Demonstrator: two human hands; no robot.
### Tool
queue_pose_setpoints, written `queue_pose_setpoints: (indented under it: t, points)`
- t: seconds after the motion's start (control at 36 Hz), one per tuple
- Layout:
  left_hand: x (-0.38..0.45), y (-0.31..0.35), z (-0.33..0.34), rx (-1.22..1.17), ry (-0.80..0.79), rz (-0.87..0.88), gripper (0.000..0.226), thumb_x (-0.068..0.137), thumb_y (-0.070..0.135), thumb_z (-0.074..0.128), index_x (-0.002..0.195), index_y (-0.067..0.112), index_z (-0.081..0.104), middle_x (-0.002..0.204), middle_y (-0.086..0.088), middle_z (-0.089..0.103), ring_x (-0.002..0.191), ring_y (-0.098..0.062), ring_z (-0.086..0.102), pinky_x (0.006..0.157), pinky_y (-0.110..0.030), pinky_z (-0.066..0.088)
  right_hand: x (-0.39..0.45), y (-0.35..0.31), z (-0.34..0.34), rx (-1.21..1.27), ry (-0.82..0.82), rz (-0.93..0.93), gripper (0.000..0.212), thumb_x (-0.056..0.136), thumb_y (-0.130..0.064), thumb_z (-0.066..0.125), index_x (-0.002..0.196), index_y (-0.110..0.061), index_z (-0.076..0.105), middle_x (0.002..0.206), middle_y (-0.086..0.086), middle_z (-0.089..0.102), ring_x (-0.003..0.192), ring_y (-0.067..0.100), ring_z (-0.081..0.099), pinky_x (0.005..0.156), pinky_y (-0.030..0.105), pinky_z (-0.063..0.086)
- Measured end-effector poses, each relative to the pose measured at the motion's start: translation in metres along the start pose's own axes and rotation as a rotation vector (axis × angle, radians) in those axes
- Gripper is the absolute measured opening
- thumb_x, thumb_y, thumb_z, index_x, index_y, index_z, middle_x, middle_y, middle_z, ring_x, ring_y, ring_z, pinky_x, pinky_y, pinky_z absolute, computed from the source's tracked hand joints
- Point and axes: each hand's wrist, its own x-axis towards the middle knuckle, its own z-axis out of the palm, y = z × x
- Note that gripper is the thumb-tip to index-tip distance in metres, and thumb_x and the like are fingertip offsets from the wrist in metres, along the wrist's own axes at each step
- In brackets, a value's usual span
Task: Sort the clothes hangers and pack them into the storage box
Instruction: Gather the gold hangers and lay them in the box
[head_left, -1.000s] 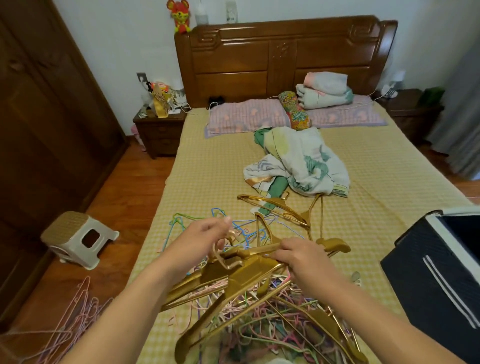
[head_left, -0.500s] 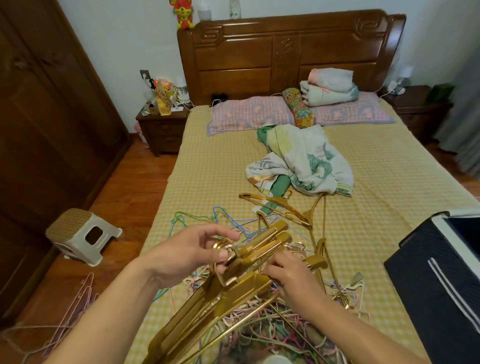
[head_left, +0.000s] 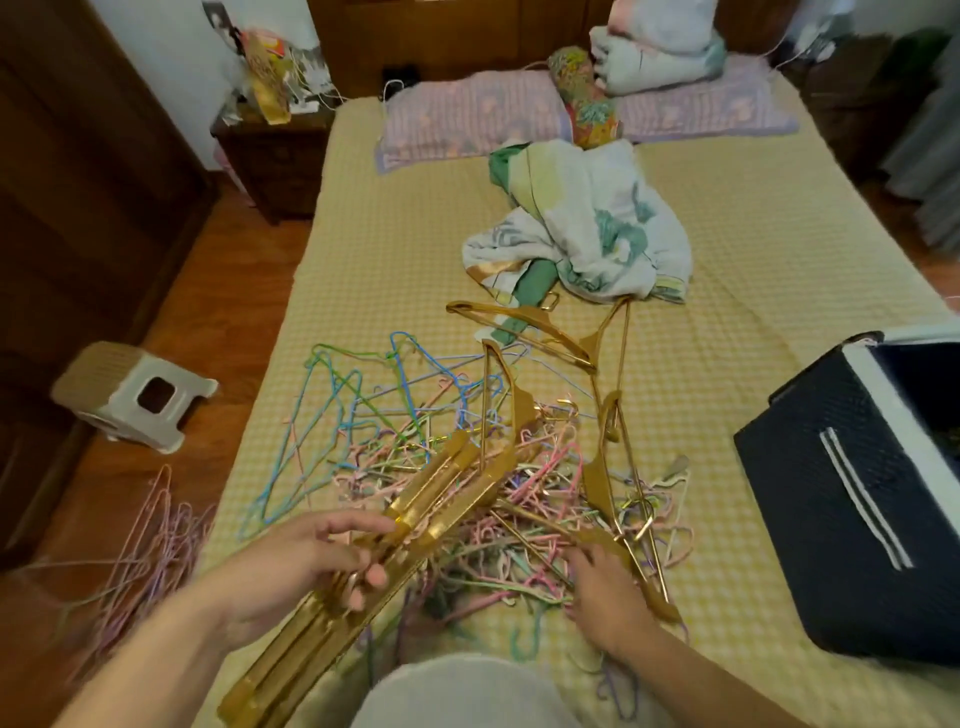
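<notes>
From the head camera, the step in hand looks like the sorting one, gold hangers being gathered out of the heap before any packing; the left hand has its fingers curled round a bundle of gold hangers at about mid-length, thumb on top, so the bundle runs up past the fingertips toward the middle of the bed and down past the wrist toward the person; the right hand lies low in the tangle, its fingers curled over the end of one more gold hanger (whether they truly pinch it or only press on it I cannot tell, as the fingertips are hidden among wires); the thin coloured hangers lie in a heap between and beyond both sets of fingers; the storage box stands open on the bed, well out to the right of the right-hand fingers; the next move, I judge, calls for freeing that gold hanger from the wires hooked over it, laying it flat against the bundle, and only later carrying the stack to the box; counting: one box, one bundle of perhaps four or five gold hangers pressed together (too overlapped to be sure), roughly five more gold ones loose beyond the fingers, the coloured ones too many and too knotted to count, and a further pile of pink hangers on the floor left of the left hand.
</notes>
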Motion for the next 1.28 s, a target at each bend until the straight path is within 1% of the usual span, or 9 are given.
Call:
queue_pose_setpoints:
  t: [0.11,0.25,0.44,0.53,0.64,0.75,0.83,0.97,1.28]
  points:
    - [0.005,-0.019,0.011,0.076,0.089,-0.074,0.032,0.094,-0.008,0.057,0.120,0.009,0.069,0.080,-0.023,0.068,0.065,-0.025,0.053,0.061,-0.028,0.046,0.010,0.060,0.027,0.056,-0.130,0.230,0.043,0.089,-0.032,0.061,0.130,-0.021,0.054,0.129,0.009,0.058,0.118,0.027,0.057,0.096,0.032,0.044]
    - [0.007,-0.044,0.020,0.079,0.261,-0.147,0.027,0.096,-0.010,0.051,0.110,0.001,0.071,0.071,-0.021,0.064,0.067,-0.027,0.060,0.065,-0.031,0.048,0.036,0.099,0.028,0.423,-0.065,0.602,0.031,0.084,-0.015,0.064,0.114,-0.005,0.062,0.111,0.023,0.062,0.103,0.042,0.063,0.082,0.041,0.054]
    - [-0.008,-0.066,0.026,0.032,0.373,-0.207,0.024,0.098,-0.002,0.055,0.103,0.005,0.077,0.068,-0.018,0.058,0.074,-0.025,0.061,0.082,-0.037,0.040,0.095,0.109,0.010,0.763,0.096,0.689,0.055,0.090,-0.021,0.063,0.140,-0.007,0.044,0.133,0.024,0.058,0.117,0.042,0.057,0.093,0.043,0.049]
    - [-0.010,-0.073,0.026,0.046,0.373,-0.206,0.025,0.098,0.002,0.058,0.098,0.014,0.080,0.069,-0.015,0.061,0.073,-0.023,0.063,0.081,-0.035,0.040,0.122,0.124,0.020,0.933,0.064,0.770,0.084,0.078,-0.030,0.062,0.153,-0.016,0.028,0.133,0.022,0.058,0.102,0.034,0.060,0.075,0.037,0.047]
    - [-0.014,-0.074,0.020,0.060,0.381,-0.184,0.024,0.099,0.005,0.058,0.097,0.013,0.080,0.067,-0.013,0.061,0.069,-0.016,0.063,0.086,-0.034,0.036,0.158,0.182,0.079,0.948,0.083,0.810,0.072,0.064,-0.042,0.063,0.132,-0.021,0.050,0.114,0.019,0.068,0.085,0.031,0.064,0.072,0.048,0.056]
    - [-0.018,-0.072,0.013,0.088,0.353,-0.137,0.023,0.100,0.007,0.057,0.101,0.015,0.078,0.072,-0.015,0.065,0.072,-0.018,0.062,0.099,-0.036,0.034,0.089,0.099,0.007,1.027,0.137,0.671,0.013,0.097,-0.016,0.056,0.098,-0.010,0.068,0.082,0.011,0.065,0.066,0.025,0.055,0.052,0.024,0.045]
    - [-0.018,-0.073,0.007,0.077,0.343,-0.087,0.025,0.100,0.005,0.056,0.098,0.015,0.080,0.073,-0.017,0.066,0.071,-0.020,0.061,0.098,-0.042,0.041,0.059,0.084,0.008,0.966,0.124,0.550,0.022,0.102,-0.018,0.053,0.083,-0.014,0.064,0.088,0.012,0.065,0.081,0.025,0.057,0.076,0.035,0.045]
    - [-0.018,-0.074,-0.005,-0.017,0.335,-0.008,0.020,0.099,0.003,0.057,0.100,0.006,0.078,0.073,-0.019,0.066,0.069,-0.025,0.062,0.095,-0.044,0.048,-0.014,0.033,-0.017,0.821,0.084,0.368,0.022,0.101,-0.005,0.053,0.082,-0.009,0.063,0.086,0.013,0.067,0.073,0.015,0.063,0.063,0.018,0.048]
    - [-0.035,-0.060,-0.023,-0.300,0.203,0.283,0.025,0.098,0.002,0.054,0.119,0.006,0.067,0.091,-0.024,0.074,0.088,-0.034,0.068,0.075,-0.038,0.050,-0.108,-0.087,-0.083,0.677,0.477,0.194,0.023,0.094,-0.023,0.068,0.071,-0.021,0.069,0.069,-0.003,0.068,0.069,0.007,0.061,0.065,0.028,0.043]
